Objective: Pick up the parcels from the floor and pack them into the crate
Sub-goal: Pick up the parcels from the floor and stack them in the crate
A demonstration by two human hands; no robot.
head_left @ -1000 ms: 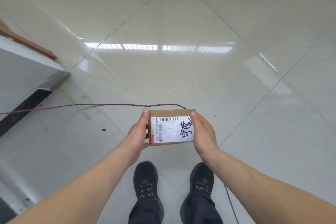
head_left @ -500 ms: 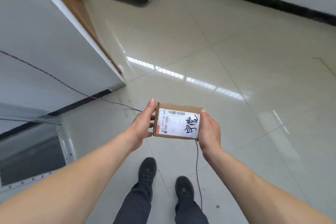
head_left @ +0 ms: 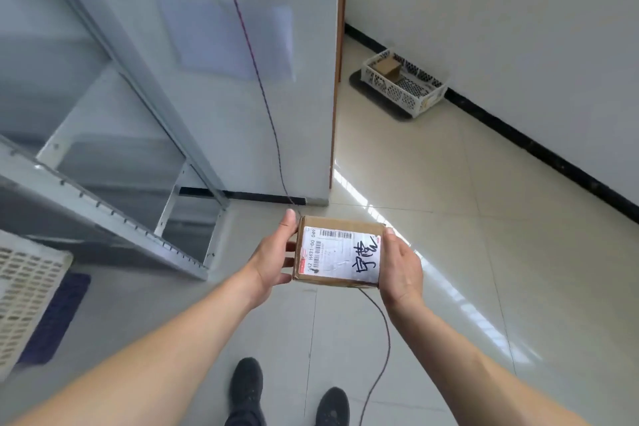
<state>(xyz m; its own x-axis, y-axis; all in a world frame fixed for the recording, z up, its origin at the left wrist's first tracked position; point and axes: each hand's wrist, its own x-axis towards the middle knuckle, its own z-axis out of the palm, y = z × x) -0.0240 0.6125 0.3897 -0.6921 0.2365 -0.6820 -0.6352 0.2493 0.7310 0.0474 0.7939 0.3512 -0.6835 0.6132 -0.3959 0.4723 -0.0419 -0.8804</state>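
I carry a small brown cardboard parcel (head_left: 340,252) with a white shipping label at waist height, in front of me. My left hand (head_left: 273,258) grips its left side, thumb along the top edge. My right hand (head_left: 401,266) grips its right side. A white perforated crate (head_left: 403,88) stands on a dark mat far ahead at the right, against the wall. One brown parcel (head_left: 389,68) lies inside it.
A white partition with a wooden edge (head_left: 337,79) rises ahead on the left. A metal rack (head_left: 131,211) stands left of me, and a second white crate (head_left: 24,294) on a blue mat sits at the far left. A thin cable (head_left: 380,339) trails across the tiled floor by my shoes.
The view has swung left and up: the partition now fills the left, and the far crate shows at the right. Both hands keep the same hold on the parcel.
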